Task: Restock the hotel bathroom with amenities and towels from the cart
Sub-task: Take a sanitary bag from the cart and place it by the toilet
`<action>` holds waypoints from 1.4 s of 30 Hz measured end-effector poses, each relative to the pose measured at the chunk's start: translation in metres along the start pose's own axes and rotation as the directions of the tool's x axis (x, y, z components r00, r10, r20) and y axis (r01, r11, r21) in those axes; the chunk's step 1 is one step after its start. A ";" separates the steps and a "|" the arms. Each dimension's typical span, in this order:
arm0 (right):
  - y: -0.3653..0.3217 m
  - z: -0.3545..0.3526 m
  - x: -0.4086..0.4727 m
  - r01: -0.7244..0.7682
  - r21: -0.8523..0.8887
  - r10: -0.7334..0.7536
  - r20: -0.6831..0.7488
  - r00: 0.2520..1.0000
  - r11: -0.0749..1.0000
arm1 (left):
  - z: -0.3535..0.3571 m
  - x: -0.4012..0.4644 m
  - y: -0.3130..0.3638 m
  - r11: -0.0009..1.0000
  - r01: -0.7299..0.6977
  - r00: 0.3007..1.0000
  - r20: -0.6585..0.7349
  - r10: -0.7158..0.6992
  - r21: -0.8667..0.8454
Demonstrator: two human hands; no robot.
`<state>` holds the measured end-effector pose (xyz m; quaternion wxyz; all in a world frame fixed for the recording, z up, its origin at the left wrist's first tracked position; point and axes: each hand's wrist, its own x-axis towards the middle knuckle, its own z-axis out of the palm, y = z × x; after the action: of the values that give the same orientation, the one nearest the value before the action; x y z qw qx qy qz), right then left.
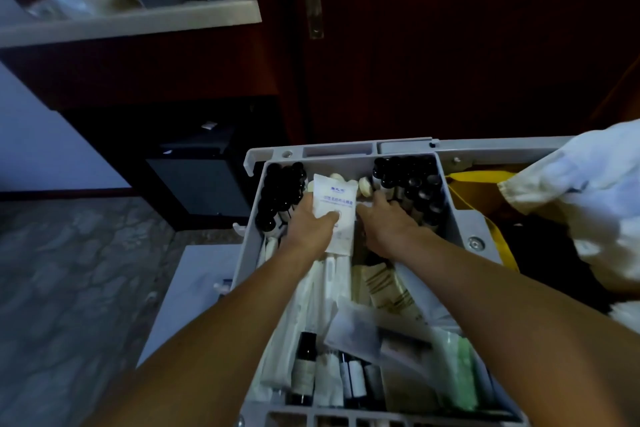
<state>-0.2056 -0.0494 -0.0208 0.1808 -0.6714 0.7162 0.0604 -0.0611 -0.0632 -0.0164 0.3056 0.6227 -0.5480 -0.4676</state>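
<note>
The cart tray (453,191) looks like matt grey moulded plastic, and the dark bottles (412,180) at its far right have glossy caps. The white sachet (334,199) near the middle is smooth, slightly shiny wrapping printed in blue. On the right lies crumpled white cloth (585,198), behind it a dark polished wood door (467,45) with a metal hinge (313,7); the floor (69,270) on the left looks like mottled stone.

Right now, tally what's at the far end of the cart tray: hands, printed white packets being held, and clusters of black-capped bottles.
Hands: 2 (left hand, right hand)
Printed white packet: 1, in the left hand
Black-capped bottle clusters: 2 (left cluster, right cluster)
Total: 5
</note>
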 end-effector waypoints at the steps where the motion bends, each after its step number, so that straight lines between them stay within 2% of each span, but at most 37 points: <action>1: -0.001 0.000 0.000 0.020 0.017 -0.019 -0.014 1.000 1.000 | -0.001 -0.001 0.001 1.000 0.000 1.000 0.002 0.000 -0.008; 3: -0.001 0.001 -0.001 0.063 0.052 -0.059 -0.086 0.995 0.997 | -0.003 -0.002 0.001 0.999 0.004 1.000 -0.015 -0.004 -0.033; 5: 0.002 -0.001 -0.005 0.089 0.114 -0.062 -0.223 0.973 0.989 | -0.009 -0.006 0.002 0.999 0.008 0.999 -0.036 -0.010 -0.050; 8: 0.000 -0.009 -0.014 0.083 0.354 0.066 -0.390 0.918 0.932 | -0.018 -0.014 0.001 0.998 0.022 0.998 -0.049 -0.025 -0.064; 10: -0.004 -0.018 -0.022 0.104 0.560 0.132 -0.365 0.922 0.822 | -0.023 -0.022 0.004 0.997 0.028 0.998 -0.052 -0.032 -0.068; 12: -0.006 -0.025 -0.031 0.106 0.682 0.134 -0.290 0.948 0.724 | -0.028 -0.034 0.012 0.995 0.042 0.998 -0.052 -0.047 -0.089; 18: -0.017 -0.037 -0.081 0.122 0.845 0.077 -0.189 0.979 0.521 | -0.054 -0.077 0.033 0.986 0.022 0.999 -0.029 -0.027 -0.168; 23: -0.033 -0.038 -0.137 0.174 0.914 0.031 -0.199 0.979 0.368 | -0.078 -0.126 0.033 0.950 0.005 1.000 -0.014 -0.010 -0.313; 26: -0.043 -0.035 -0.169 0.183 0.916 0.037 -0.209 0.977 0.358 | -0.090 -0.157 0.029 0.947 -0.025 1.000 -0.014 0.021 -0.319; 33: -0.074 -0.028 -0.236 0.186 0.874 0.063 -0.238 0.969 0.449 | -0.119 -0.220 0.014 0.967 -0.057 0.998 -0.027 0.052 -0.249; 37: -0.089 -0.026 -0.267 0.197 0.872 0.012 -0.226 0.974 0.448 | -0.134 -0.251 0.007 0.971 -0.063 0.997 -0.060 0.050 -0.231; 42: -0.098 -0.026 -0.298 0.226 0.849 -0.086 -0.210 0.974 0.477 | -0.144 -0.292 0.005 0.952 -0.066 0.991 -0.133 0.027 -0.299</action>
<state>-0.1034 0.2132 0.1197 0.4483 -0.5535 0.5955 -0.3715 0.0805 0.1996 0.1144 0.4422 0.5841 -0.4639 -0.4981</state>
